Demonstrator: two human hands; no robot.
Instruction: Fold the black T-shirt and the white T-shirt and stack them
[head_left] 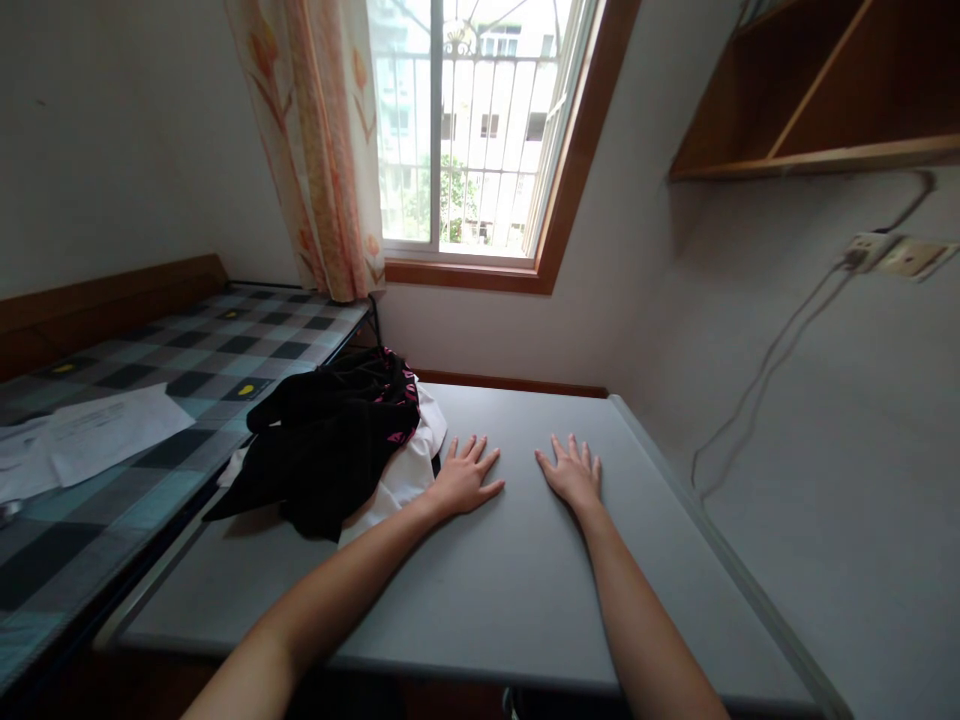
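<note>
My left hand [463,479] lies flat, palm down with fingers spread, on the grey table [525,600]. It rests just right of a heap of clothes: a black garment with pink marks [330,440] on top of a white one [401,480]. The wrist is close to the white cloth's edge. My right hand [574,472] also lies flat and spread on the tabletop, a short gap to the right of the left hand. Neither hand holds anything.
A bed with a checked cover [150,370] and white papers [90,435] stands along the table's left side. A window [465,130] with a curtain [319,150] is behind. A wooden shelf [825,100] and a wall socket with cables [892,255] are on the right wall.
</note>
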